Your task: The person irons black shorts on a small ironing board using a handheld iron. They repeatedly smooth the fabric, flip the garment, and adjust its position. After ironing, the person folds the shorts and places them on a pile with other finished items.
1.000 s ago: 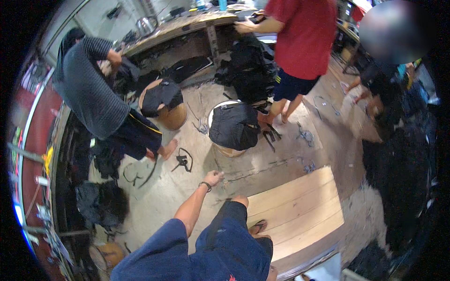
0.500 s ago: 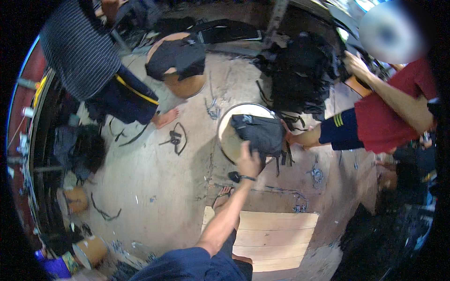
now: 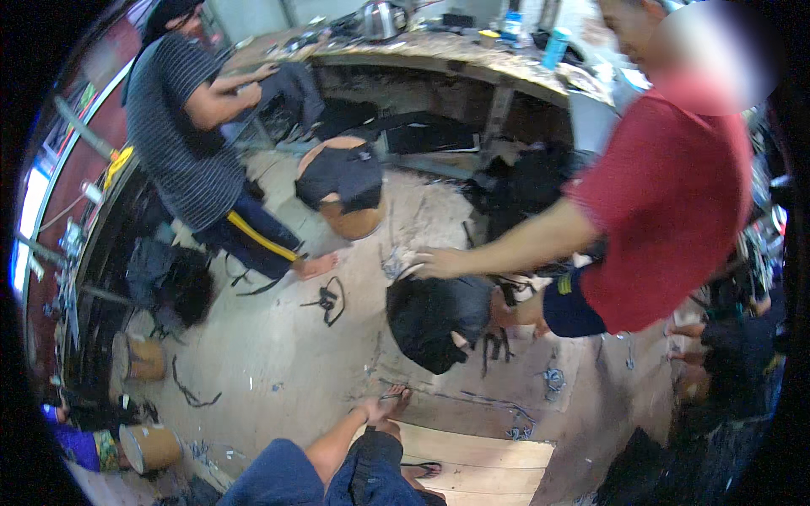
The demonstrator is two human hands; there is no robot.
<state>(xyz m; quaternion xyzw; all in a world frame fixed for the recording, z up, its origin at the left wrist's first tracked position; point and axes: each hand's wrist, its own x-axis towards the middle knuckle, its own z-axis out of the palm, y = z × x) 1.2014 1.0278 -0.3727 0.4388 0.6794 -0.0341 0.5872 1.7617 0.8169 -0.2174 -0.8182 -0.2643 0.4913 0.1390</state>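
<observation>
My left forearm comes out of a dark blue sleeve at the lower edge and hangs down beside my leg. My left hand [image 3: 375, 410] is low, in front of my sandalled foot [image 3: 396, 393]; its fingers blend with the foot and cannot be made out. It lies apart from the black fabric piece [image 3: 434, 316], which looks like a bag and covers the round stool's top. A co-worker in a red shirt [image 3: 666, 211] rests a hand [image 3: 443, 262] on that piece's far edge. My right hand is out of view.
Another round stool [image 3: 353, 223] bears black fabric near a person in a striped shirt [image 3: 181, 135]. Black straps [image 3: 329, 302] lie on the floor. A wooden board [image 3: 481, 464] is by my feet. A cluttered workbench [image 3: 439, 52] runs along the back, with black fabric heaped below.
My left hand has let go of the black piece and drawn back toward my foot. The red-shirted co-worker has leaned in and reached onto it. The view has tilted up.
</observation>
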